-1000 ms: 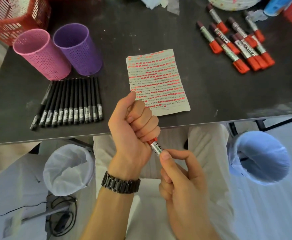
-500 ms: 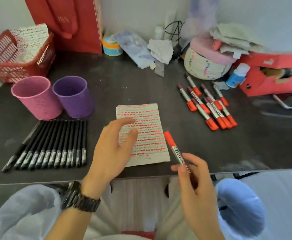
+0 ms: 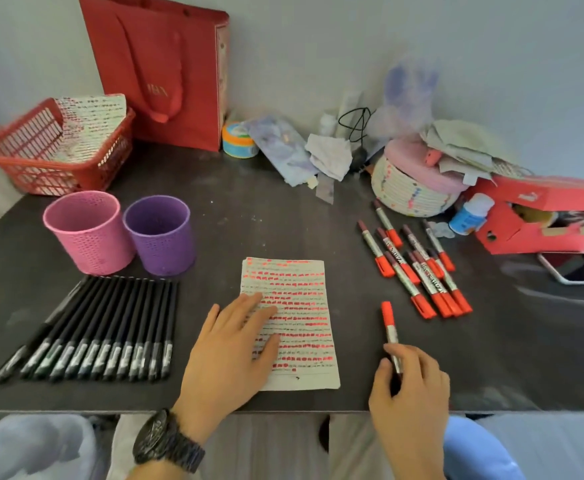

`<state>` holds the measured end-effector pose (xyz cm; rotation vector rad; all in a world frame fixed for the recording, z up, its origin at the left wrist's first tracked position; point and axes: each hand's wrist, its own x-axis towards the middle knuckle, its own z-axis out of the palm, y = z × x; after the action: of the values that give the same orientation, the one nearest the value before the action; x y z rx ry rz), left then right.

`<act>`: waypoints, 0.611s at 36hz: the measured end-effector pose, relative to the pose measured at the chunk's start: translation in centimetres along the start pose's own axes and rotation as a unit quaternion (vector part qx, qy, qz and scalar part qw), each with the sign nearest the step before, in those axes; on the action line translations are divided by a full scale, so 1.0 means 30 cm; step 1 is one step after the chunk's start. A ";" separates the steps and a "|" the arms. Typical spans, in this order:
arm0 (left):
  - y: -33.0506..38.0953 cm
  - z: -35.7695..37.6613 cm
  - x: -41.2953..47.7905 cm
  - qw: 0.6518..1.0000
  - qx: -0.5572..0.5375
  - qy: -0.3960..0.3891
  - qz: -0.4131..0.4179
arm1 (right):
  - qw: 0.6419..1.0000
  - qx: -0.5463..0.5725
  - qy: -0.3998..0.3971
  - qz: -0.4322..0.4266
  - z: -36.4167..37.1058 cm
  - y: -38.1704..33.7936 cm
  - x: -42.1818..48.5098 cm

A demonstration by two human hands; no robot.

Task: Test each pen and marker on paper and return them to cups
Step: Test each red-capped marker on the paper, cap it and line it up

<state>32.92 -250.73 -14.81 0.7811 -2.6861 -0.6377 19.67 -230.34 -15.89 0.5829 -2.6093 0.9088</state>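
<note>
One red plastic basket [image 3: 34, 174] sits at the upper left of the frame with a marked sheet propped inside it. Just below it, a pink cup [image 3: 89, 233] and a purple cup [image 3: 160, 237] stand upright side by side, touching or nearly so, on the dark worktop [image 3: 266, 220]. In front of them lies a tidy row of black pens [image 3: 103, 327], packed side by side, none of them in a cup. A red gift bag [image 3: 166, 74] leans against the wall behind.

At centre, the left hand [image 3: 228, 351], a dark wristwatch [image 3: 166, 441] on its wrist, lies flat with straight fingers on the left part of the paper [image 3: 301, 306], gripping nothing. The sheet is covered in rows of red dashes.

Just right of the paper, the right hand [image 3: 412, 386] pinches the lower barrel of a red marker [image 3: 389, 327] between thumb and fingers; its red cap points toward the upper frame. I cannot tell whether it rests on the worktop or is held just off it. Beyond it, to the upper right, a loose cluster of red markers [image 3: 418, 268] lies on the worktop, near a woven basket [image 3: 412, 192] with a pink lid. A red cardboard box [image 3: 540, 216] fills the far right.
</note>
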 end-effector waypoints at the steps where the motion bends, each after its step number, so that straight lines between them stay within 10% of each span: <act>1: 0.000 0.001 0.000 1.000 0.000 -0.002 -0.001 | 1.000 0.005 0.002 0.014 0.000 0.000 0.000; 22: -0.018 0.008 0.002 1.000 -0.002 -0.001 0.001 | 0.995 -0.062 -0.052 0.060 -0.062 0.047 0.082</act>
<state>33.03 -251.08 -15.28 0.7775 -2.6864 -0.6428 17.17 -228.81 -14.21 0.4573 -2.7953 0.7633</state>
